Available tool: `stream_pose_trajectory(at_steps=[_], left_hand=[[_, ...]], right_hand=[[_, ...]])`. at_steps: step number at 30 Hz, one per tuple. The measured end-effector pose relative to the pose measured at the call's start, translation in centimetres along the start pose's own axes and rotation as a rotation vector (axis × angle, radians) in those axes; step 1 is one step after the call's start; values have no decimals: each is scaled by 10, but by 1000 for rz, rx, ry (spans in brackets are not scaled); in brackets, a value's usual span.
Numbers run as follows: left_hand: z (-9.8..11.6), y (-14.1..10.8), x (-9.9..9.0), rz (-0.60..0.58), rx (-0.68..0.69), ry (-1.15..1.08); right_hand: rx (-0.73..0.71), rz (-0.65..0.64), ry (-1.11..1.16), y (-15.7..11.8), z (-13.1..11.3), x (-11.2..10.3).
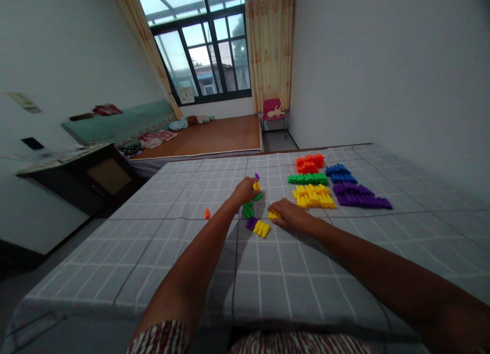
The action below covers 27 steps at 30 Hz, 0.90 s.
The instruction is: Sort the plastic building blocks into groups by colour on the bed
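Mid-frame, the left hand (245,192) partly hides a yellow piece (256,186), the right hand (290,214) a yellow block (272,216). The top edge crops the window (212,53); the clock (186,95), upper left, is too small to read.

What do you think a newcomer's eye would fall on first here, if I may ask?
Probably the vivid yellow blocks and orange blocks on the checked tablecloth's right half. Next come the left hand and right hand, both at small yellow pieces mid-table. The bright window stands out at the back.
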State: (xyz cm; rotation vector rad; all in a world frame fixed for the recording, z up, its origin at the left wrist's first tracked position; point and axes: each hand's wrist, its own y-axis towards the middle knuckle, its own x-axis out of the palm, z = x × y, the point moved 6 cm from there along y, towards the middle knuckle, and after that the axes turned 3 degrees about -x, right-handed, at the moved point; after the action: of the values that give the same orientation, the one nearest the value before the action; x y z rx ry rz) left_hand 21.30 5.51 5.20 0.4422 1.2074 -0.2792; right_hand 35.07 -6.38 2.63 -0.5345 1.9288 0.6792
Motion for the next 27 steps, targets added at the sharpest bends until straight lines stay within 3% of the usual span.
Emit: stream_pose_trajectory(at_steps=[3,5,9,12,15,19,23,27], left_hand=[[13,-1,4,16,34,-76],[21,1,6,30,45,-122],[45,7,12,56,98,-236],[73,15,21,15,175,-341],[101,24,30,-26,213,-368],[127,40,35,-29,171,-337],[148,48,40,-65,211,-249],[154,49,47,-94,173,-132]], right_hand=[[-6,-21,1,2,7,-17],[16,53,8,1,26,-47],[218,166,-31,-21,97,-118],[313,131,-88,-46,141,-143],[302,94,-95,-62,161,-139],[325,124,-131,-69,170,-127],[295,56,-143,-64,167,-119],[271,3,-168,-60,160,-114]])
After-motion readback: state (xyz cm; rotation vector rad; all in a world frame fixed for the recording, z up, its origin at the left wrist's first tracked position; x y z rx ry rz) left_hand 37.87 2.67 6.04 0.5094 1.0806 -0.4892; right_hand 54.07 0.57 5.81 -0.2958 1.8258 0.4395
